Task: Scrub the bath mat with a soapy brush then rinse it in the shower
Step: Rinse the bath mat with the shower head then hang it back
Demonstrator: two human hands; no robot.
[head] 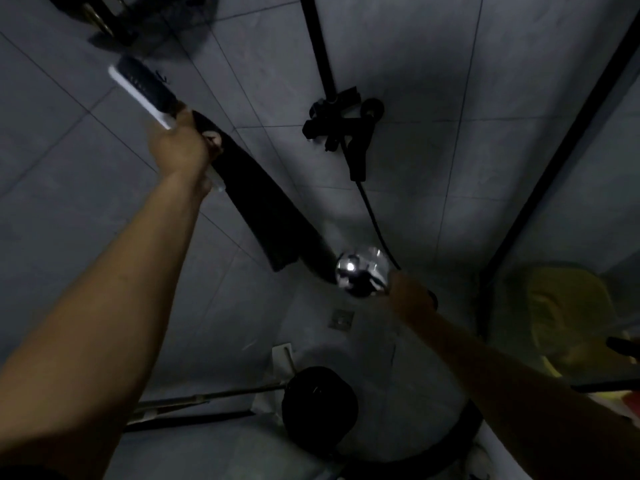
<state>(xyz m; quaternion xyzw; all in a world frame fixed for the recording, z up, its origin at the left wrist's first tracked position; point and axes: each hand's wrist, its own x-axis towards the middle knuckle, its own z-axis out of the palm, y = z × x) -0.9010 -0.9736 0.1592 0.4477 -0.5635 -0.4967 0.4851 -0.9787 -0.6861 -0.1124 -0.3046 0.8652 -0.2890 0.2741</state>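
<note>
My feed is dim and soft, so a good deal is lost. A round black object [318, 403] low in the frame could be a bucket or a stool, I cannot say which. A yellow shape [568, 313] on the right is blurred and cut off by the edge. The fitting in the top left corner is cropped too, and I cannot tell whether any water is running.

I count one bath mat [263, 209], one shower head [362, 271], one black hose [374, 216], one black mixer valve [343, 123] on the tiled wall [450, 81], one floor drain [341, 318], and two bare arms.

My left hand [183, 143] is raised high, arm stretched nearly straight. Its fingers are curled round the mat near the top end, and I can see a fingertip on the dark face. The mat hangs at a slant in the air in front of the wall, with a short pale-edged part sticking up above the fist and the long dark part falling toward the shower head.

My right hand [412, 296] is lower, arm extended, wrapped round the shower head's handle, its fingers hidden behind the back of the hand. The chrome head sits just beside the mat's lower end
</note>
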